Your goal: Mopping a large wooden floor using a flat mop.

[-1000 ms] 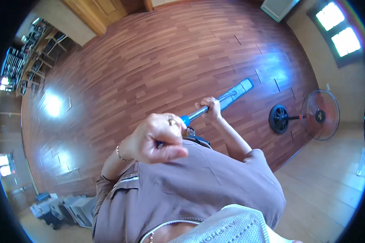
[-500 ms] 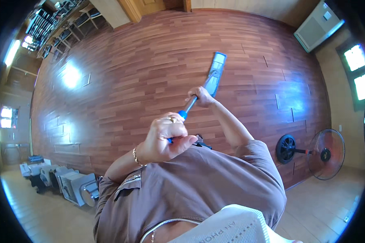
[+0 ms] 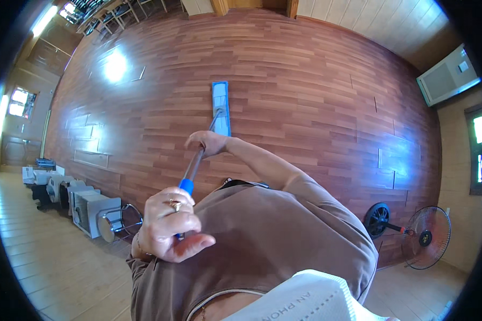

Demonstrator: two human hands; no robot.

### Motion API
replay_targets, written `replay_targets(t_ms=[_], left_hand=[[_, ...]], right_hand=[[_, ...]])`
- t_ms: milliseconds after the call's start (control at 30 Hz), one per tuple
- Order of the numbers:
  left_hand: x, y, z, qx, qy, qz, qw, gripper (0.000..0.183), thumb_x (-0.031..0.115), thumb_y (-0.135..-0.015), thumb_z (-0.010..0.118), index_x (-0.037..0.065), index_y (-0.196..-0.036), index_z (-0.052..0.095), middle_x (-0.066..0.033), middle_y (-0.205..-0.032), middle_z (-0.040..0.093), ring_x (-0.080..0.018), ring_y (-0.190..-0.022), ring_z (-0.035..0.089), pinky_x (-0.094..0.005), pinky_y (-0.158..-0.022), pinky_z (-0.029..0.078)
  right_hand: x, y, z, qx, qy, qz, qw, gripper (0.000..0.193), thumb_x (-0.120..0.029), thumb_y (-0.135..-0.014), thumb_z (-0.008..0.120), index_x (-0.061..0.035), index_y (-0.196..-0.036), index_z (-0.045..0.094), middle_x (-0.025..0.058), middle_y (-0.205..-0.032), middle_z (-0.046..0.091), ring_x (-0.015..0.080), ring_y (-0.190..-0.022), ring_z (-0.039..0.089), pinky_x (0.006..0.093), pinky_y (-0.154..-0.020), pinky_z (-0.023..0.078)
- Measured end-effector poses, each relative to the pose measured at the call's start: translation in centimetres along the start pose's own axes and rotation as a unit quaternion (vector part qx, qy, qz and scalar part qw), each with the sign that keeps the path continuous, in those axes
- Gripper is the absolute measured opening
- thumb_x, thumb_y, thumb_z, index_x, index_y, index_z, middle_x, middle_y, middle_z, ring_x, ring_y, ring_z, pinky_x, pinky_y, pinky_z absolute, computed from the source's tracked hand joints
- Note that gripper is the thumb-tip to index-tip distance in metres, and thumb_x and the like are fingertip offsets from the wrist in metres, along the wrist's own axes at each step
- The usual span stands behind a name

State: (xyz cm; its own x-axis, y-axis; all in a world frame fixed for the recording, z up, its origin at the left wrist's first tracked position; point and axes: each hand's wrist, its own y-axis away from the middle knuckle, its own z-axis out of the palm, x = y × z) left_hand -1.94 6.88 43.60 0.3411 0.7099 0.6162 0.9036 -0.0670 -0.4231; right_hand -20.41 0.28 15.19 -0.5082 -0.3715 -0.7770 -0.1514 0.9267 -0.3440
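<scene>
A flat mop with a blue-edged head [image 3: 220,93] lies on the wood-patterned floor, ahead of me and slightly left of centre. Its metal pole [image 3: 193,167] slants back toward my body and ends in a blue grip [image 3: 186,185]. My left hand [image 3: 171,222], with a ring on one finger, is closed round the blue grip close to my chest, thumb sticking out. Farther down the pole, near the mop head, my right hand [image 3: 211,144] wraps round the metal. Part of the mop head's near end is hidden behind that hand.
A standing fan [image 3: 426,238] lies tipped to the right, its round black base [image 3: 377,220] beside it. White appliances [image 3: 88,203] and a round metal-framed stool [image 3: 118,222] line the left. A white boxy unit [image 3: 449,76] stands far right; chairs [image 3: 112,18] sit far left.
The mop head has swept left across the floor. Both hands have moved left with the pole, and my left hand is lower, nearer my body. The view has turned slightly right.
</scene>
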Motion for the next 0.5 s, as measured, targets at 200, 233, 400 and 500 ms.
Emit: replay_targets(t_ms=[200,233,400,500], left_hand=[[-1.2,6.6,-5.6,-0.015,0.082,0.011,0.996,0.031,0.025,-0.07,0.082,0.01,-0.06,0.057,-0.001,-0.053,0.052,-0.0197,-0.048,0.052,-0.0335,-0.06,0.049],[-1.4,7.7,-6.3,-0.01,0.093,0.023,0.995,0.029,0.025,-0.071,0.081,0.009,-0.064,0.058,-0.0009,-0.053,0.053,-0.019,-0.048,0.053,-0.0338,-0.06,0.049],[-1.1,11.9,-12.5,-0.071,0.155,0.066,0.983,0.036,0.036,-0.072,0.083,0.006,-0.07,0.061,-0.0012,-0.057,0.055,-0.0178,-0.054,0.056,-0.0352,-0.06,0.051],[-2.5,13.0,-16.0,-0.11,0.227,0.082,0.964,0.036,0.039,-0.076,0.079,0.007,-0.072,0.063,-0.0009,-0.06,0.057,-0.0175,-0.056,0.057,-0.0346,-0.061,0.052]], right_hand=[[1.3,-4.1,7.0,-0.032,0.148,-0.011,0.988,0.018,-0.031,-0.072,0.072,-0.0169,-0.076,0.062,0.001,-0.069,0.064,0.026,-0.08,0.064,0.0424,-0.07,0.046],[0.8,-4.5,7.3,-0.03,0.148,-0.005,0.988,0.018,-0.031,-0.072,0.072,-0.0169,-0.076,0.062,0.001,-0.069,0.064,0.026,-0.08,0.064,0.0424,-0.07,0.046],[-3.5,-6.0,9.4,-0.031,0.096,0.039,0.994,0.01,-0.023,-0.071,0.068,-0.0175,-0.077,0.062,0.0076,-0.072,0.065,0.0336,-0.074,0.064,0.0465,-0.064,0.048],[-6.3,-5.2,8.5,0.012,0.079,0.091,0.993,0.01,-0.021,-0.069,0.068,-0.0164,-0.074,0.06,0.0086,-0.072,0.065,0.0343,-0.073,0.064,0.047,-0.065,0.048]])
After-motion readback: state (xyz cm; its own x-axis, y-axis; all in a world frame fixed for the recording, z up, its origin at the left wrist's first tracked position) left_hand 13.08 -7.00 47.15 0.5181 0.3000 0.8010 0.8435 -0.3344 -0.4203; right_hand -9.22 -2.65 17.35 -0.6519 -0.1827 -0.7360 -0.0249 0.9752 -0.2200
